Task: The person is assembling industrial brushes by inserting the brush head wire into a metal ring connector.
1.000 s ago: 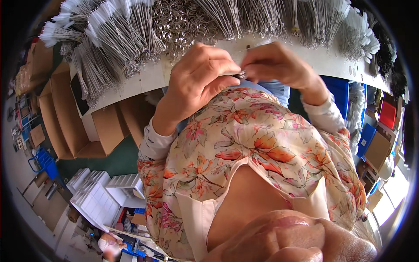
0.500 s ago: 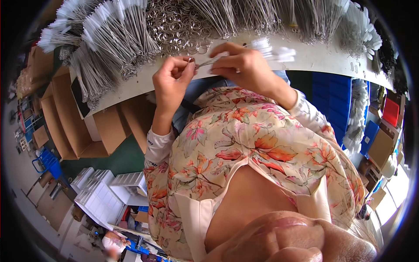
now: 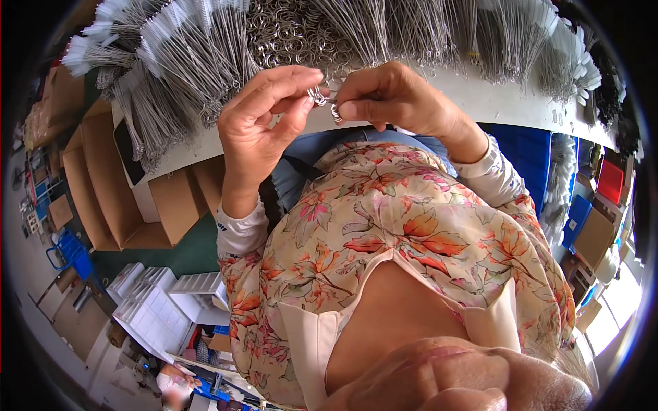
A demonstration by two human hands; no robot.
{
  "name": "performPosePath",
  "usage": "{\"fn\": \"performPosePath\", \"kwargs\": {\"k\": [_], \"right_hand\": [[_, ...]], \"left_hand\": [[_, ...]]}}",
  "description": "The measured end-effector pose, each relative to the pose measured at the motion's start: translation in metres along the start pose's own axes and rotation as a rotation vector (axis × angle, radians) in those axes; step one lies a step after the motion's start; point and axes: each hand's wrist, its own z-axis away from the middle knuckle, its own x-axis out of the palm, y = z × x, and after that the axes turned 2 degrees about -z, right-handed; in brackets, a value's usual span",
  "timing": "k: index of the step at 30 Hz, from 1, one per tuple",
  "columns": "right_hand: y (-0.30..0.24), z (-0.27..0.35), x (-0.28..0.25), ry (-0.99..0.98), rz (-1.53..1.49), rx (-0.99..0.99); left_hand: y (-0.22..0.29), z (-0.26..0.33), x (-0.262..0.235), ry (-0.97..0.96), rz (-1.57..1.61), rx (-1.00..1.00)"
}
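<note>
Left hand: the left hand [image 3: 264,116] is raised over the edge of the white workbench [image 3: 480,96], thumb and forefinger pinched on a small metal ring [image 3: 317,94].
Right hand: the right hand [image 3: 394,96] meets it, fingertips closed on the other side of the same small ring piece; a second loop shows just below its thumb.
Where the ring is: held in the air between both hands, just in front of a heap of loose metal rings [image 3: 288,34] on the bench.
Handling: it looks light, stiff and smooth, likely slippery; best gripped by its rim with fingertips.
Around: bundles of thin wire brushes [image 3: 185,55] with white tips fan out over the bench; cardboard boxes [image 3: 103,178] stand below to the left.
</note>
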Motion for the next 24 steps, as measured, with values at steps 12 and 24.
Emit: {"fn": "performPosePath", "kwargs": {"k": [12,24], "right_hand": [[-0.039,-0.009,0.013,0.304,-0.308,-0.083],[-0.051,-0.002,-0.001,0.170,-0.177,-0.044]], "left_hand": [[0.007,-0.022,0.011,0.296,-0.331,0.368],[0.033,-0.034,-0.004,0.057,-0.314,0.166]]}}
